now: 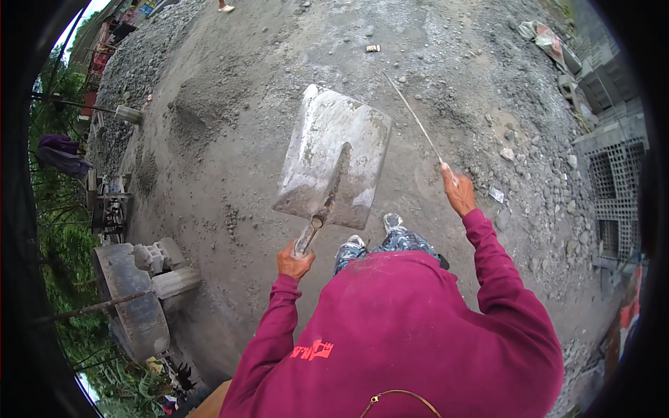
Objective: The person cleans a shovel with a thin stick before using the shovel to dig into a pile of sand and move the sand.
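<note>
My left hand point(295, 262) is closed round the shaft of a shovel point(348, 129), just below its socket. The shovel's broad square blade is raised in front of me, coated in pale grey dried material. In my right hand point(458, 193) is a thin light-coloured stick point(416, 120), gripped at its near end and pointing forward and left. Its far tip stands apart from the blade, to the right of it. The rest of the shovel's handle, behind my left hand, is hidden.
A grey gravel mound point(202, 104) lies ahead left. Loose stones point(550, 188) are scattered at right, beside hollow concrete blocks point(613, 167) and a sack point(547, 42). A rounded metal drum point(132, 296) stands at left. Another person's foot point(226, 8) shows at the top.
</note>
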Motion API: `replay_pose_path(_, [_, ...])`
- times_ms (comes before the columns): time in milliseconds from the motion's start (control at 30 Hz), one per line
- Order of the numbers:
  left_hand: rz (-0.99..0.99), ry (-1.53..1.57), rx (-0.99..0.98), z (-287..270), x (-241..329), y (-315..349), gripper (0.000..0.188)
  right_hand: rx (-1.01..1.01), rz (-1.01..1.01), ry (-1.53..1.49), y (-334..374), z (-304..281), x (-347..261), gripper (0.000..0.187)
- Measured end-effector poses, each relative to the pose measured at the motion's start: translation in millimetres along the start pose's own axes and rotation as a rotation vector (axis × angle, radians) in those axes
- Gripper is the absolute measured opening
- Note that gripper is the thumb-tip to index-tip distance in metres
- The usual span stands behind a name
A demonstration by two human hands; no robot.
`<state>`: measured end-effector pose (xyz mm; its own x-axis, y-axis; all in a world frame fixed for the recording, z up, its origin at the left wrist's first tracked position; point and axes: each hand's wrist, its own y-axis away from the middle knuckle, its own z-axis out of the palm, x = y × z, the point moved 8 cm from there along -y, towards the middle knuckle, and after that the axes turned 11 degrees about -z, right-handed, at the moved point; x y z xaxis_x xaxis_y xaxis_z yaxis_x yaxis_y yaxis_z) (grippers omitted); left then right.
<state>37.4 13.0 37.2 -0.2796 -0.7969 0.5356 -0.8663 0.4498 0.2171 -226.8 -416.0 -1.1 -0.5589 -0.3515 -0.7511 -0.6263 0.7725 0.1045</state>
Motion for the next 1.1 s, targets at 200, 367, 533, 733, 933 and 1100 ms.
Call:
replay_pose_path(200, [0.011, 0.032, 0.041, 1.5, 14.8, 0.6, 0.026, -0.018, -0.223, -0.057, 19.4, 32.7, -54.7, 0.069])
replay_pose_path(367, [0.026, 0.078, 0.065, -1.8, 17.0, -0.2, 0.024, 0.008, 0.017, 0.050, 5.0, 7.0, 15.9, 0.070])
replay_pose_path(533, [-0.030, 0.135, 0.037, 3.1, 11.9, 3.3, 0.024, 0.042, -0.181, -0.147, 35.7, 7.9, -48.5, 0.065])
replay_pose_path(733, [-0.029, 0.203, 0.033, 6.1, 18.3, 5.9, 0.023, -0.048, -0.059, 0.041, 19.7, 19.8, 15.8, 0.066])
replay_pose_path(933, [-0.047, 0.163, 0.030, 7.4, 25.2, 5.9, 0.023, 0.066, -0.153, -0.108, 44.2, -11.4, -16.4, 0.063])
replay_pose_path(1100, [-0.006, 0.148, 0.072, 7.9, 25.9, 6.6, 0.024, -0.085, -0.288, -0.017, 75.8, -13.7, -55.0, 0.047])
